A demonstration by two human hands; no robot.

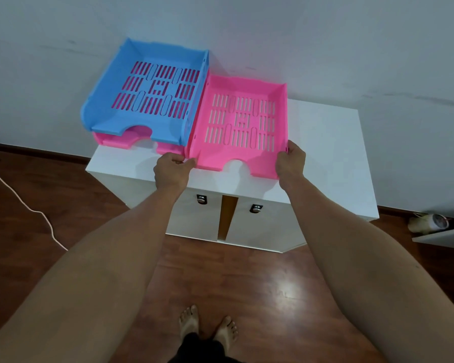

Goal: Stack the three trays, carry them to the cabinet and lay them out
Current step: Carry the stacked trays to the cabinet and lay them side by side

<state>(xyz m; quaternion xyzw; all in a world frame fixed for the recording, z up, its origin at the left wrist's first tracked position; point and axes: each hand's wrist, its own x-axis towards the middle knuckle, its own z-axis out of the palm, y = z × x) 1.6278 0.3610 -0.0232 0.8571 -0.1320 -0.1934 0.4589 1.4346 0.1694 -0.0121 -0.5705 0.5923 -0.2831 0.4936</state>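
I have the pink tray by its two front corners on top of the white cabinet: my left hand pinches the near left corner with thumb and fingers closed on the rim, and my right hand is wrapped around the near right side wall. The tray sits on the cabinet's middle, its left wall touching the blue tray, which is stacked on a second pink tray at the cabinet's left end, against the wall. I judge the step is laying this one out, so I want it flat, square to the cabinet's front edge and clear of the stack. I think its front lip overhangs the cabinet's edge a little, though the angle makes that hard to tell, so I'd nudge it back toward the wall with both hands evenly before releasing. The cabinet's right end stays free for the next tray.
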